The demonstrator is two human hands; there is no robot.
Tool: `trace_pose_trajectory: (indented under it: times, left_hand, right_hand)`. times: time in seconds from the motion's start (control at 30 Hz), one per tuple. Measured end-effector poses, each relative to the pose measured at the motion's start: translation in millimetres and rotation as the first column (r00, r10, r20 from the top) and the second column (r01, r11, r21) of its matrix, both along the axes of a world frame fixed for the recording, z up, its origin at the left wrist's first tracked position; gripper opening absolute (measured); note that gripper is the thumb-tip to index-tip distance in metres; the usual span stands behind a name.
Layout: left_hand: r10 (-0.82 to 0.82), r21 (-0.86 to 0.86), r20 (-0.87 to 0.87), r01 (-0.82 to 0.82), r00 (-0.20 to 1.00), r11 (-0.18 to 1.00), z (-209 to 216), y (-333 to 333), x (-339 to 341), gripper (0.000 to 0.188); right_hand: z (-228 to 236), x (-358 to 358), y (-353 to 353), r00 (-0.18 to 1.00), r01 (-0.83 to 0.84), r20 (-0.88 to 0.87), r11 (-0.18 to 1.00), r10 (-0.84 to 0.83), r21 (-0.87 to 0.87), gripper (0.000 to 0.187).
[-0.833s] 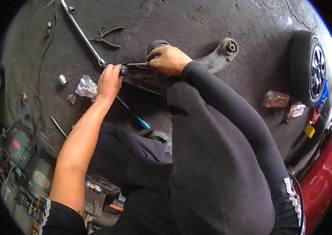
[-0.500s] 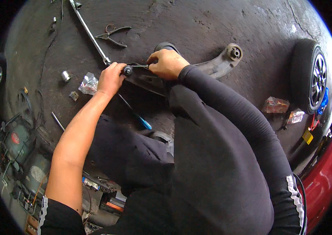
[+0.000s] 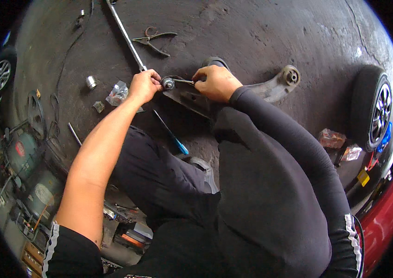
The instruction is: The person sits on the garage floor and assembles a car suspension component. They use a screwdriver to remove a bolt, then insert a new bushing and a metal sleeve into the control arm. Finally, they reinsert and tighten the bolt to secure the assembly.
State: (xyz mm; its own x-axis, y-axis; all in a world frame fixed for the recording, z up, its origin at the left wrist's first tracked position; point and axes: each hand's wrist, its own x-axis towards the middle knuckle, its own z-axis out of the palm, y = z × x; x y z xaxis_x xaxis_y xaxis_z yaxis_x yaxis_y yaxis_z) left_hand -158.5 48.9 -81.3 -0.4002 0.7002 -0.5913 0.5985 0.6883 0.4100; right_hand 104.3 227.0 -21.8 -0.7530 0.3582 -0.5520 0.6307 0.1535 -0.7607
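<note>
A dark metal control arm (image 3: 270,91) lies on the floor in front of me, with a round bushing at its right end. At its left end is a ball joint (image 3: 168,84) with a pale metal ring around its stud. My left hand (image 3: 145,86) has its fingertips pinched together at the left side of that joint; what they hold is too small to tell. My right hand (image 3: 217,83) is closed on a thin metal rod (image 3: 183,81), whose tip reaches the joint's right side. The rod's other end is hidden in the hand.
Near my left hand lie a long chrome bar (image 3: 127,37), pliers (image 3: 152,41), a socket (image 3: 91,82), a clear plastic bag (image 3: 117,93) and a blue-handled screwdriver (image 3: 181,146). At right stand a wheel (image 3: 373,109) and a red car body (image 3: 384,208). Machinery (image 3: 27,162) is at left.
The whole view has shifted, so things appear farther right and slightly lower. My left fingers have drawn a little off the ball joint, showing more of its ring. The right hand keeps the rod there.
</note>
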Motion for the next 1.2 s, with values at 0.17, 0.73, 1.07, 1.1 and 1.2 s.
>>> trace_pose_trajectory:
  times: [0.17,0.73,1.07,1.1,1.2]
  left_hand:
    - [0.163,-0.228,-0.264,-0.225,0.951,0.947,-4.5,-65.3,46.1,0.059]
    - [0.553,-0.612,-0.032,-0.454,0.833,0.648,-36.3,-143.0,166.1,0.066]
    - [0.740,-0.207,0.133,-0.712,0.659,0.671,42.0,-120.7,163.7,0.050]
    - [0.740,-0.143,0.216,-0.729,0.637,0.670,52.2,-118.3,162.3,0.049]
    - [0.791,-0.128,0.395,-0.824,0.468,0.552,77.1,-113.9,158.6,0.038]
  right_hand:
    - [4.5,-4.9,-4.2,0.999,-0.024,-0.018,0.995,0.026,0.101,0.041]
    - [10.2,-3.9,-15.3,0.999,-0.030,-0.038,0.991,0.035,0.127,0.043]
    - [18.7,-1.9,-17.0,0.996,-0.092,0.034,0.988,0.088,0.127,0.047]
    - [19.0,-2.1,-16.9,0.996,-0.090,0.018,0.989,0.089,0.117,0.047]
    - [18.9,-2.2,-16.7,0.996,-0.094,0.007,0.990,0.094,0.108,0.048]
